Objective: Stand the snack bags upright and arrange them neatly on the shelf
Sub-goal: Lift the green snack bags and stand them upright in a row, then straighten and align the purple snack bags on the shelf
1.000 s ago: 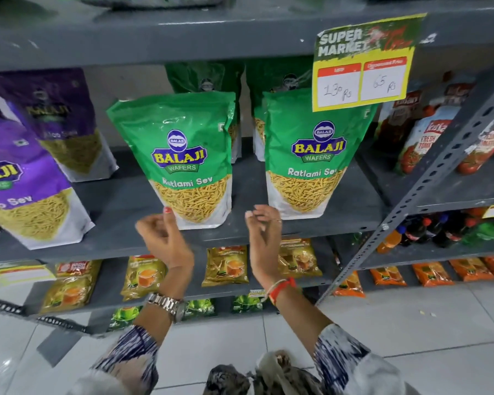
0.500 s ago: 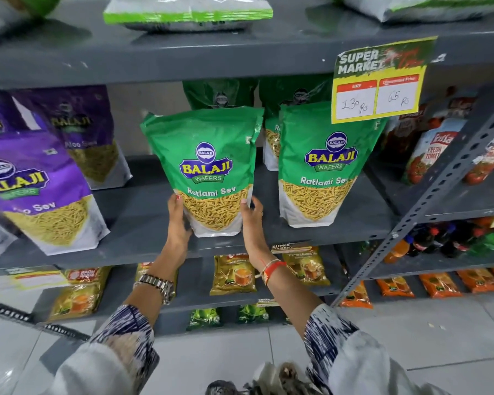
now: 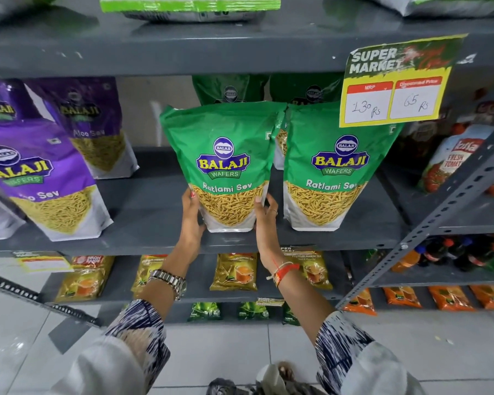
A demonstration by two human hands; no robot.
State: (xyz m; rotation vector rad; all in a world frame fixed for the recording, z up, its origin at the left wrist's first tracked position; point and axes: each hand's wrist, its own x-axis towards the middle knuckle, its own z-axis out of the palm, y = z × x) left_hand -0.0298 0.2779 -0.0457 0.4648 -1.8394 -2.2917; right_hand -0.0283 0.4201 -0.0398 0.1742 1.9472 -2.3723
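Note:
A green Ratlami Sev bag (image 3: pixel 226 155) stands upright on the grey middle shelf (image 3: pixel 143 206). My left hand (image 3: pixel 191 215) presses its lower left side and my right hand (image 3: pixel 264 215) presses its lower right side. Close to its right stands a second green Ratlami Sev bag (image 3: pixel 330 166), upright, its top corner hidden by a price sign. Two more green bags (image 3: pixel 231 88) stand behind them in shadow. To the left, purple Aloo Sev bags (image 3: pixel 40 178) lean on the same shelf.
A yellow price sign (image 3: pixel 394 86) hangs from the shelf above. Flat bags (image 3: pixel 188 7) lie on the top shelf. Ketchup pouches (image 3: pixel 454 158) fill the rack to the right, behind a slanted metal brace (image 3: pixel 451 195). Tea packets (image 3: pixel 234 272) and drink bottles sit on lower shelves.
Both hands rose from below the shelf edge and took hold of the left green bag's lower sides. That bag now stands closer to the right green bag.

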